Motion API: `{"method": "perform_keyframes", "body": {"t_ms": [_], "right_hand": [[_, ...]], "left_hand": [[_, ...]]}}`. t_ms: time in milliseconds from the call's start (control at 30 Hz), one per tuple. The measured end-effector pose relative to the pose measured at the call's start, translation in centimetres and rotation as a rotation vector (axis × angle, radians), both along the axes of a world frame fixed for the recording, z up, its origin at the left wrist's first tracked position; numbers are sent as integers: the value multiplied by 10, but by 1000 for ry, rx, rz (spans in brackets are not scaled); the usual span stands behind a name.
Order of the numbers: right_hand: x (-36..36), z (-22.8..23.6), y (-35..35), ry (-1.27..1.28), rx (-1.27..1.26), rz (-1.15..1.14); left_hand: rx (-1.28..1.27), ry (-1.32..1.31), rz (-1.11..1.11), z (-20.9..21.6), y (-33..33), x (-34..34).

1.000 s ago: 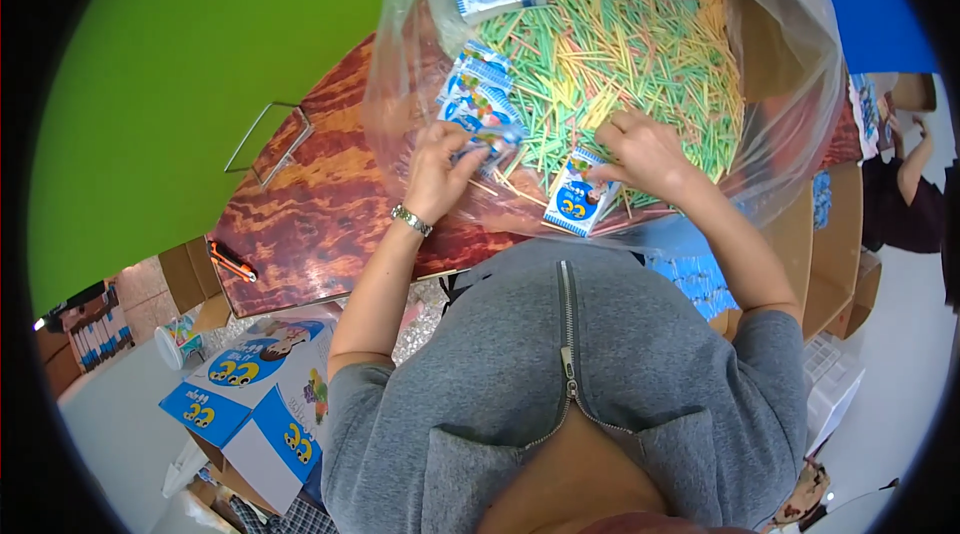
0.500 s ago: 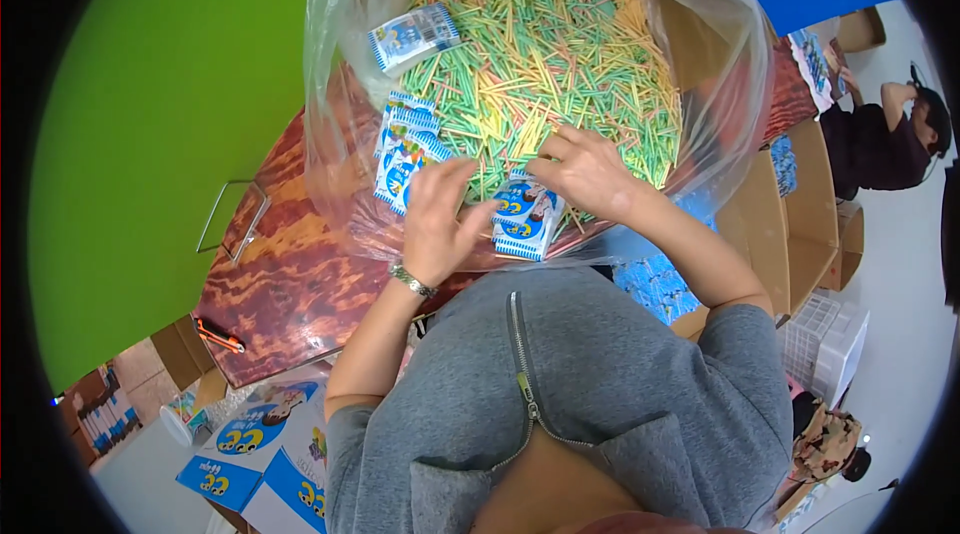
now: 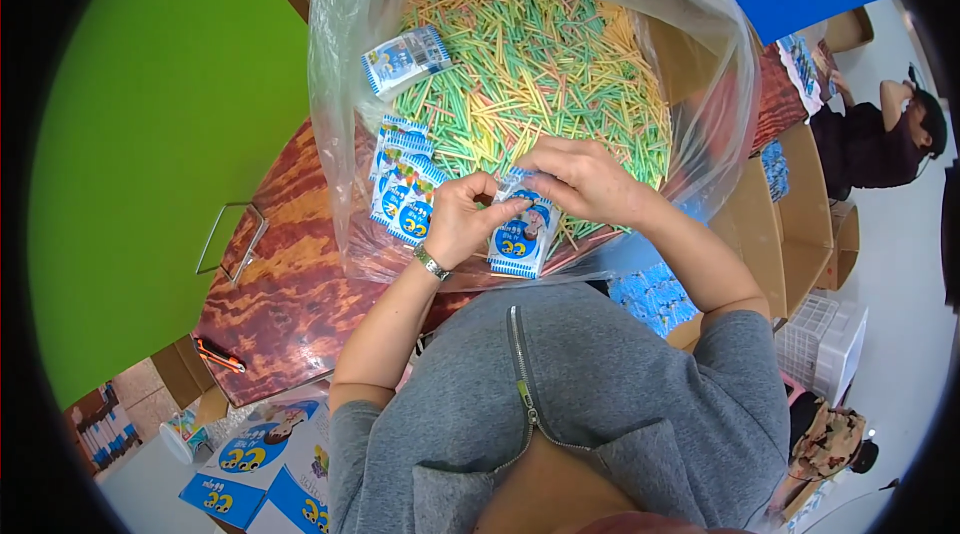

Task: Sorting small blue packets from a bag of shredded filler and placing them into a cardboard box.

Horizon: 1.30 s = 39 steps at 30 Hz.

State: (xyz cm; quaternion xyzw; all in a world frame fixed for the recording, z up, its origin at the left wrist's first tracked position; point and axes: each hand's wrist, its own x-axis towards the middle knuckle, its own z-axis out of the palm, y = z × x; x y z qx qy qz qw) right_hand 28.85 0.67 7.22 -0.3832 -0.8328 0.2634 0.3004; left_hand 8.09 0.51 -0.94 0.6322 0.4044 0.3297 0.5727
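Observation:
A small blue-and-white packet (image 3: 521,236) lies at the near edge of a large clear plastic bag (image 3: 343,134). At its upper end my left hand (image 3: 460,222) is closed, thumb and forefinger pinching the packet's edge. From the other side my right hand (image 3: 588,181) bends its fingers over the same end and grips it too. Inside the bag are many thin pastel sticks (image 3: 520,84) in green, yellow and pink. Several overlapping packets (image 3: 405,189) lie left of my left hand, and a lone packet (image 3: 407,61) rests on the sticks farther back.
Under the bag is a red-brown patterned table (image 3: 275,294), with a wire stand (image 3: 237,239) and an orange cutter (image 3: 220,355). Open cardboard boxes (image 3: 805,204) and a white crate (image 3: 820,339) stand to the right. A printed carton (image 3: 260,464) is at lower left. Another person (image 3: 880,139) is at far right.
My hands have come together at the packet's upper end, the left moving right and closing on it. The stacked packets and bag contents appear slightly lower in view.

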Motion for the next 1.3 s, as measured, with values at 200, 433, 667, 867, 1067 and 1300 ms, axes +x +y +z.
{"method": "perform_keyframes", "body": {"t_ms": [200,433,667,867,1067,1300], "right_hand": [[110,-21,91,-266,54,-638],[178,-98,162,-761,55,-941],[170,-95,161,-734,261,-842],[178,-97,161,-753,99,-780],[181,-103,162,-717,274,-662],[169,-97,160,-826,55,-792]], "left_hand": [[14,10,45,9,-1,2],[39,-49,12,10,-3,7],[1,-63,-31,18,0,4],[-20,-83,-69,11,0,7],[-34,-90,-70,18,0,8],[8,-114,-33,24,-2,7]]}}
